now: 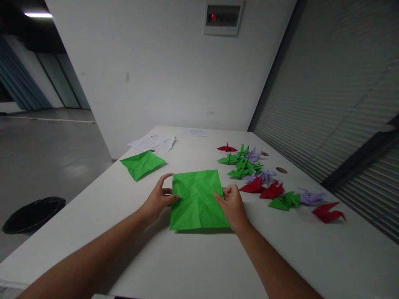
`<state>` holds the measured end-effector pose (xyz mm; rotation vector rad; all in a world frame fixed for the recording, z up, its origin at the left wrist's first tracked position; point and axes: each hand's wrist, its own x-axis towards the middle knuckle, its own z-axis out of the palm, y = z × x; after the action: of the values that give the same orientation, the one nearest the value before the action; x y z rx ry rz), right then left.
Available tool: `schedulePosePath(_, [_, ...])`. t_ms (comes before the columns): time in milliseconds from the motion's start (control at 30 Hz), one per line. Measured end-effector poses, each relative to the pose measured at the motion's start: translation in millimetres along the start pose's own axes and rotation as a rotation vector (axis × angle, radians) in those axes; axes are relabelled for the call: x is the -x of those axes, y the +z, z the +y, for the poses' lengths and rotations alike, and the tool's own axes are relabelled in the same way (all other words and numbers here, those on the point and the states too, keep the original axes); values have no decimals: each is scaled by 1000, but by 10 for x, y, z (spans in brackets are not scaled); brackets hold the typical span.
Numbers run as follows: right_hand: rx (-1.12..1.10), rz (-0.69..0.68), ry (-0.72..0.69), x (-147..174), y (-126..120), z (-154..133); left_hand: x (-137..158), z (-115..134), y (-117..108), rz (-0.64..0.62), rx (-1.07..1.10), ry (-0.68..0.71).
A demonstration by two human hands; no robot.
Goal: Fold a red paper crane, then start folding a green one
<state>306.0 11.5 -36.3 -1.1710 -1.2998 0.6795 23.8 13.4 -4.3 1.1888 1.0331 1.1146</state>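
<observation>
A creased green sheet of paper (198,203) is held just above the white table, nearly flat, one edge towards me. My left hand (158,198) grips its left edge, thumb on top and fingers behind. On the opposite edge my right hand (232,203) pinches the paper, thumb on top and the other fingers curled. Farther left on the table lies a second creased green sheet (142,164), turned like a diamond.
Several folded paper cranes in green (245,167), red (328,212) and purple (311,197) sit along the right side of the table (131,265). Printed papers (151,142) lie at the far left. A black-lined bin (33,214) stands on the floor at left.
</observation>
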Motion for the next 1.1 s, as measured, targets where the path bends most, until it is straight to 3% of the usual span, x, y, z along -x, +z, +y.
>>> schedulePosePath(133, [92, 4, -72, 19, 8, -27, -16, -60, 7, -25, -169, 104])
schedulePosePath(267, [142, -17, -104, 28, -1, -67, -31, -106, 12, -9, -295, 88])
schedulePosePath(633, [222, -420, -8, 96, -51, -246, -56, -147, -51, 31, -485, 104])
schedulePosePath(933, [231, -411, 18, 85, -49, -256, -37, -65, -31, 51, -637, 118])
schedulePosePath(1100, [213, -390, 48, 72, -62, -229, -15, -85, -25, 14, -409, 84])
